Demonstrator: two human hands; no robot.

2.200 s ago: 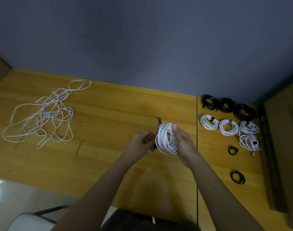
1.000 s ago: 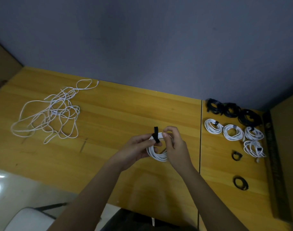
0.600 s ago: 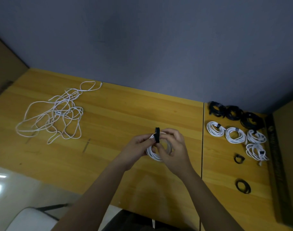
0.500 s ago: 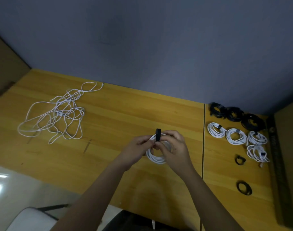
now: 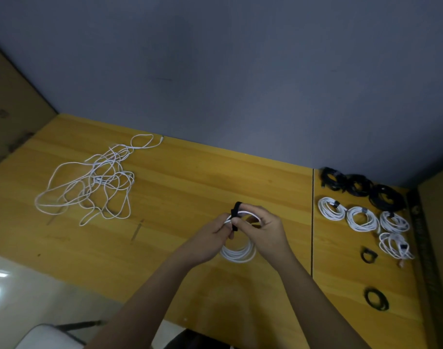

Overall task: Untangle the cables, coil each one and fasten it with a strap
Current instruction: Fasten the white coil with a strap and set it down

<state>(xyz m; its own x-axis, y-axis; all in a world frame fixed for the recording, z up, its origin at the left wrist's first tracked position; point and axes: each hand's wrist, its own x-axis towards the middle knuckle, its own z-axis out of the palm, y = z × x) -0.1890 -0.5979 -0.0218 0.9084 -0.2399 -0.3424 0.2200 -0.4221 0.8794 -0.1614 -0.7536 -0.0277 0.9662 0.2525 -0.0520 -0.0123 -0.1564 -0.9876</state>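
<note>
- Coil of thin white cable (image 5: 238,253), held just above the yellow wooden tabletop (image 5: 180,197) near its middle, slightly toward me; the lower arc hangs free below my hands, the upper arc is hidden between them.
- Black fabric strap (image 5: 235,217), wrapped over the top of the coil, its free end standing up above my fingers; whether its end is already pressed down, I cannot tell.
- My left hand (image 5: 210,243): fingers curled, thumb and fingertips pinching the coil and strap together at the left of the wrap.
- My right hand (image 5: 263,230): fingers curled around the top of the coil from the right, fingertips meeting the strap.
- Step in hand, as I judge it: closing the strap round the bundled turns. To do it well I keep all turns gathered under the left pinch, pull the free end snug with the right, and lay it flat on itself so that no turn slips out.
- Risk: a slack wrap lets the lower loops spread apart.
- Tangle of loose white cable (image 5: 94,182), lying well apart at far left on the table, not yet coiled.
- Finished white coils (image 5: 361,219) and black coils (image 5: 359,183), strapped, grouped at far right.
- Spare black strap loops (image 5: 369,255) lie near these, toward me.
</note>
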